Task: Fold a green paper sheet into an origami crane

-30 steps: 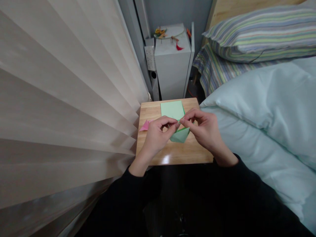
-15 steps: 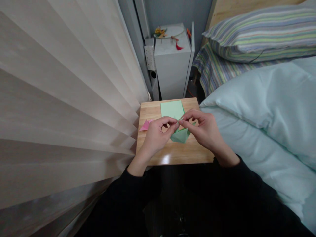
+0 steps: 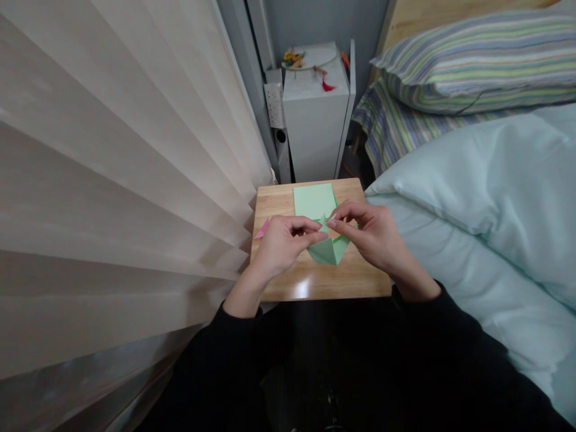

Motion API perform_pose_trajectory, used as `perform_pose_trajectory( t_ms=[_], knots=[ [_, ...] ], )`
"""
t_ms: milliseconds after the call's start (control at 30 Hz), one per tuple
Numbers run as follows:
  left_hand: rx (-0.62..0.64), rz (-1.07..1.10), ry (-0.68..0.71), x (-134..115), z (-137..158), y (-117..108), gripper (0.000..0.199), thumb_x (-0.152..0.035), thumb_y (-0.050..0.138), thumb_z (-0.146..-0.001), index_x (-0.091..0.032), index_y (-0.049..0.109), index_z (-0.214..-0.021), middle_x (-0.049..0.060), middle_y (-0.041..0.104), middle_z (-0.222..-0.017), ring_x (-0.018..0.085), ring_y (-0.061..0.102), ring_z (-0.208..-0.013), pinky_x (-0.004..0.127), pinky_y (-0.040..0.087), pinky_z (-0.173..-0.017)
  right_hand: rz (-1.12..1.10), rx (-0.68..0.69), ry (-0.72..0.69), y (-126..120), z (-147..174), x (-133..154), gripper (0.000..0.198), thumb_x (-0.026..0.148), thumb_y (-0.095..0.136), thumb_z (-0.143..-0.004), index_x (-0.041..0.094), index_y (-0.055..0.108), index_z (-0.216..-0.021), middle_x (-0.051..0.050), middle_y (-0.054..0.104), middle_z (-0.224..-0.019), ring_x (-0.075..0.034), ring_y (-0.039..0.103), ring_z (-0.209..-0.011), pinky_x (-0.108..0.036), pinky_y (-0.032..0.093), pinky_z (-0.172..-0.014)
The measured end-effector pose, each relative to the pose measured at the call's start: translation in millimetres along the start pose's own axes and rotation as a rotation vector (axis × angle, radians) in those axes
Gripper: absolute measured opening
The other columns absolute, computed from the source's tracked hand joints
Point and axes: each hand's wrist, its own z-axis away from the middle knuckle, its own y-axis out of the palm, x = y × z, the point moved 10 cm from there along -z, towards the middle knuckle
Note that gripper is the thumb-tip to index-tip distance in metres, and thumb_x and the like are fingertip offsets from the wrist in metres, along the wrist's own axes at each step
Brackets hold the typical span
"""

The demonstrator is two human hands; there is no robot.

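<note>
A partly folded sheet of green origami paper (image 3: 324, 252) is held up between both hands over a small wooden table (image 3: 288, 289). My left hand (image 3: 284, 241) pinches its left side between thumb and fingers. On the other side, my right hand (image 3: 365, 231) grips the top of the paper with thumb and forefinger. The fingertips hide part of the folds. Behind the hands lies a stack of light green square paper (image 3: 314, 199). A pink folded paper piece (image 3: 262, 229) shows at the table's left, partly covered by my left hand.
A pleated pale curtain (image 3: 135, 180) hangs close along the left. To the right is a bed with a light blue quilt (image 3: 486, 180) and a striped pillow (image 3: 477, 60). Past the table stands a white cabinet (image 3: 315, 132) with a red tassel (image 3: 327, 85) on top.
My left hand has shifted slightly, its thumb sliding lower along the paper. The green paper's lower part has turned and spread a little, and more of the pink piece is covered.
</note>
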Motion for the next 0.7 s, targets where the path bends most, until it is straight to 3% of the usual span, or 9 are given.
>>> perform_pose_trajectory(
  t_ms=[300,533,700],
  knots=[
    [-0.03,-0.008,0.0,1,-1,-1,0.015,-0.032,0.086,-0.073,-0.018,0.082,-0.075,0.003,0.071,-0.063,0.014,0.057,-0.06,0.028,0.045,-0.059,0.012,0.01,0.051,7,2,-4,0.011,0.03,0.081,-0.084,0.022,0.075,-0.078,-0.001,0.074,-0.077,-0.018,0.064,-0.074,-0.033,0.046,-0.07],
    [-0.037,0.156,-0.074,6,-1,2,0.03,-0.031,0.094,-0.06,-0.015,0.074,-0.075,0.003,0.074,-0.07,0.011,0.062,-0.061,0.023,0.046,-0.058,-0.053,-0.03,0.101,6,2,-10,0.016,0.034,0.082,-0.082,0.021,0.076,-0.075,-0.001,0.074,-0.072,-0.016,0.062,-0.069,-0.032,0.043,-0.068],
    [-0.015,0.168,-0.094,7,-1,4,0.027,-0.028,0.092,-0.06,-0.015,0.073,-0.073,0.002,0.074,-0.071,0.011,0.063,-0.063,0.023,0.047,-0.061,-0.115,-0.045,0.149,5,3,-16,0.019,0.037,0.083,-0.08,0.021,0.077,-0.073,-0.002,0.075,-0.073,-0.017,0.063,-0.071,-0.033,0.042,-0.068]
  ],
)
